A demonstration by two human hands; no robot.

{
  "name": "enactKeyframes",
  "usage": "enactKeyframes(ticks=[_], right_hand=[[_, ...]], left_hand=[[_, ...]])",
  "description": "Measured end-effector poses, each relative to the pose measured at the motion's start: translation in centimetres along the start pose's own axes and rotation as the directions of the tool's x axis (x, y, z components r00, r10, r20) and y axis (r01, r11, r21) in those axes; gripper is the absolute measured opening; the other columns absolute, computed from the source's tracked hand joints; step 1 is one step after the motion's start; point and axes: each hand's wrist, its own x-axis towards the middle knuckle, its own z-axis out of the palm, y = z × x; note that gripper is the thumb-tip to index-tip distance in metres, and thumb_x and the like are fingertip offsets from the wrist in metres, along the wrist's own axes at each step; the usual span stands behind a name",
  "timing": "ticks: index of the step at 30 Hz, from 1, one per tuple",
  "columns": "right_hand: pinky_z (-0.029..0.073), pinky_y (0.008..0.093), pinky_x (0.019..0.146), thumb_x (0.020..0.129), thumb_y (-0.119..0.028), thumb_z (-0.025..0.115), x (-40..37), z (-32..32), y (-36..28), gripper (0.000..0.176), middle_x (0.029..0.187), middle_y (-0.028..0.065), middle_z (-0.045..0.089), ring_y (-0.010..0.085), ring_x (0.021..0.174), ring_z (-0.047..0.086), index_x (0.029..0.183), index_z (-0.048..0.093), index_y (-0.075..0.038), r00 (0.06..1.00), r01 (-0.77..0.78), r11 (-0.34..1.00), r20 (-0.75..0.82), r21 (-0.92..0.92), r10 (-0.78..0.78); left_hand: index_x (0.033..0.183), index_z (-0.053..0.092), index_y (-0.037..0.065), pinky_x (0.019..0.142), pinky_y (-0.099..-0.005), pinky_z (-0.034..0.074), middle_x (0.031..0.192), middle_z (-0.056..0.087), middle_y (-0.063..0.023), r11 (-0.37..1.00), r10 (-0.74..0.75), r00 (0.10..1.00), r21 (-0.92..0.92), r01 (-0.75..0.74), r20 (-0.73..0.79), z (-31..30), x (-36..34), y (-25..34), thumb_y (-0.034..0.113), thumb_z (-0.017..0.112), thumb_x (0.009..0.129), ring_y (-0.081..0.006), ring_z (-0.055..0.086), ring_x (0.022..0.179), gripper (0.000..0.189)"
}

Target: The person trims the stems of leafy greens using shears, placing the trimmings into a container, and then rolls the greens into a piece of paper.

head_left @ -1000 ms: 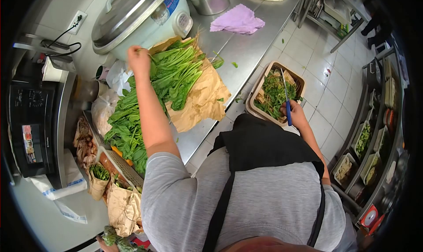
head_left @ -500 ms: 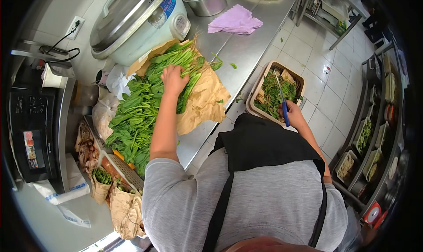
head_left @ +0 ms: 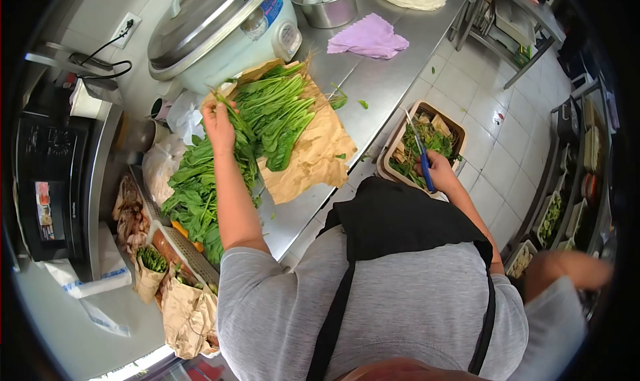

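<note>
My left hand [head_left: 219, 122] is closed around some stems at the left of a pile of leafy greens, which look like spinach [head_left: 193, 181]. More greens [head_left: 280, 114] lie in a bunch on crumpled brown paper [head_left: 317, 148], stems toward the far side. In my right hand [head_left: 440, 171] is a pair of blue-handled scissors [head_left: 425, 171], blades pointing away from me. They are over a tan bin [head_left: 462, 131] holding leaf and stem scraps [head_left: 437, 138]; the fingers under the handle are partly hidden.
A large lidded cooker [head_left: 227, 41] stands behind the greens, near a metal pot [head_left: 327, 8] and a purple cloth [head_left: 369, 36] on the steel counter [head_left: 293, 214]. A black oven [head_left: 53, 188] is at left. Another person's blurred arm [head_left: 567, 271] shows at right, by shelved food trays [head_left: 550, 218].
My left hand has moved left from the middle of the greens, pulling some stems and leaves apart from the bunch on the paper. Another person's arm has appeared at right.
</note>
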Motion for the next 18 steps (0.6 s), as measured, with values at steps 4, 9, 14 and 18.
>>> enactKeyframes(ticks=[4, 9, 14, 18], right_hand=[[0.039, 0.0278, 0.054, 0.069, -0.019, 0.062, 0.2, 0.2, -1.8, 0.02, 0.06, 0.0052, 0.048, 0.0141, 0.056, 0.046, 0.074, 0.05, -0.003, 0.999, -0.011, 0.998, 0.043, -0.061, 0.014], [0.04, 0.029, 0.056, 0.07, -0.019, 0.063, 0.8, 0.9, -3.0, 0.021, 0.063, 0.0073, 0.05, 0.0156, 0.059, 0.047, 0.077, 0.051, -0.003, 0.995, 0.089, 0.995, 0.057, -0.045, -0.086], [0.041, 0.0325, 0.058, 0.069, -0.028, 0.061, 1.1, 1.5, -5.1, 0.029, 0.065, 0.0135, 0.053, 0.0239, 0.061, 0.052, 0.074, 0.054, -0.001, 0.984, 0.175, 0.98, 0.038, -0.096, -0.172], [0.042, 0.0344, 0.057, 0.067, -0.035, 0.061, 1.9, 2.3, -5.5, 0.037, 0.064, 0.0174, 0.055, 0.0278, 0.06, 0.055, 0.07, 0.057, 0.001, 0.979, 0.13, 0.981, 0.179, -0.145, -0.103]], left_hand=[[0.094, 0.041, 0.003, 0.06, -0.0233, 0.043, 0.079, 0.056, -0.009, 0.984, 0.169, 0.983, -0.044, -0.173, -0.073, -1.0, 0.7, 4.3, 0.012, 0.046, 0.086, -0.012, 0.052, 0.067, 0.012], [0.09, 0.047, 0.003, 0.063, -0.0288, 0.044, 0.081, 0.057, -0.0104, 0.841, 0.19, 0.976, 0.495, -0.219, 0.11, 1.0, 0.5, 8.2, 0.018, 0.06, 0.077, -0.0177, 0.053, 0.068, 0.024], [0.091, 0.049, 0.001, 0.067, -0.0372, 0.043, 0.087, 0.057, -0.0184, 0.585, -0.109, 0.915, 0.77, -0.256, 0.388, 11.4, -4.8, 3.3, 0.02, 0.063, 0.072, -0.0322, 0.055, 0.074, 0.03], [0.088, 0.051, 0.003, 0.069, -0.0412, 0.043, 0.08, 0.057, -0.0179, 0.608, -0.094, 0.83, 0.691, -0.39, 0.55, 16.2, -8.3, -3.7, 0.021, 0.067, 0.065, -0.0343, 0.054, 0.078, 0.034]])
